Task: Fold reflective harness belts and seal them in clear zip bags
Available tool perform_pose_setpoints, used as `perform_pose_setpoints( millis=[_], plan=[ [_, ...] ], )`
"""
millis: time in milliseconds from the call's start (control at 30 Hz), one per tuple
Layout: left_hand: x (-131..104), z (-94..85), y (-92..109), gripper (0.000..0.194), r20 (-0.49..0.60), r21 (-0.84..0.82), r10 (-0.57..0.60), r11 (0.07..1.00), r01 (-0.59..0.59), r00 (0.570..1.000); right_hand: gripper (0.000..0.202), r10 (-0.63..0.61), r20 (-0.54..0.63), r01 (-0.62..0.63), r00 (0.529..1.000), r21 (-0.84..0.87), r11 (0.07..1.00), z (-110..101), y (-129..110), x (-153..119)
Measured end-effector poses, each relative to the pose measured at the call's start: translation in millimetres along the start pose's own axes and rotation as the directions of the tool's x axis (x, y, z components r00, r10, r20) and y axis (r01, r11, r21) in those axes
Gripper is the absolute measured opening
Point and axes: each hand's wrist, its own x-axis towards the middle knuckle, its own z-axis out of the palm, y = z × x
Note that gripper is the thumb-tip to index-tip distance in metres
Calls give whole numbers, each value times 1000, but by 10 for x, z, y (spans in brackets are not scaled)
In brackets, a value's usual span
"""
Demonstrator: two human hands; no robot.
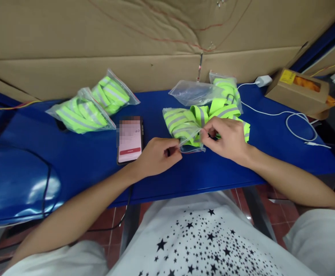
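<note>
A clear zip bag (194,147) lies on the blue table in front of me, with part of a neon yellow reflective strap (180,120) inside it. My left hand (163,155) pinches the near left edge of the bag's mouth. Across from it, my right hand (226,138) pinches the bag's right edge between thumb and fingers. More neon strap (224,109) with grey stripes lies loose behind and under my right hand. Whether that loose part joins the strap in the bag I cannot tell.
Two filled bags, a near one (82,113) and a far one (110,94), lie left. A phone (129,142) is beside my left hand. Behind are a flat clear bag (194,92) and another filled bag (227,86). A white cable (288,113) and cardboard box (299,92) are right.
</note>
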Motion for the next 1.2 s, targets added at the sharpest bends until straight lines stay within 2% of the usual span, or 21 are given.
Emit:
perform_pose_setpoints(
  millis=[67,133,167,233,333,367,433,500,600,667,733,800,867,933,1033,1100,1200],
  plan=[
    [7,-4,15,28,-57,-33,-132,991,130,990,17,-24,8,24,1000,35,999,14,28,2],
    [8,13,10,35,-80,-154,-252,959,238,964,15,-71,40,68,997,82,994,33,43,-2],
    [6,33,1,32,-97,-229,-294,936,266,951,13,-98,46,93,994,102,991,42,46,-6],
    [2,91,-31,21,-166,-339,-325,905,255,931,9,-143,48,136,989,130,982,59,40,-16],
    [2,174,-104,65,-242,-386,-275,907,168,930,6,-195,88,174,977,204,963,88,6,-41],
    [8,185,-131,72,-241,-408,-256,902,142,936,6,-216,113,185,970,237,954,98,-7,-51],
    [29,174,-182,67,-226,-476,-238,873,106,945,5,-260,152,206,954,301,931,113,-27,-65],
    [58,126,-219,50,-230,-525,-247,846,94,941,6,-273,176,201,946,341,918,115,-30,-64],
    [98,38,-244,27,-269,-617,-329,780,100,905,12,-161,149,102,976,344,933,96,8,-33],
    [121,-7,-254,26,-267,-738,-411,669,89,872,20,-20,95,-12,995,326,945,88,56,-7],
    [141,-46,-265,28,-242,-836,-465,546,60,851,29,113,57,-125,992,320,939,94,111,10],
    [158,-84,-273,32,-235,-871,-464,491,27,854,38,219,64,-227,974,327,917,111,155,12],
    [168,-120,-268,37,-238,-866,-421,501,6,875,45,295,115,-317,948,361,877,124,173,1],
    [167,-142,-252,41,-231,-860,-389,511,0,892,49,315,196,-371,929,457,809,126,159,-17],
    [149,-131,-229,41,-209,-878,-412,479,15,887,57,229,310,-381,923,647,660,116,102,-38],
    [138,-101,-239,39,-189,-891,-433,452,31,881,58,204,323,-379,924,717,585,119,73,-46],
    [141,-56,-299,38,-161,-905,-468,421,59,869,42,294,266,-391,918,731,560,145,94,-50]
  ],
)
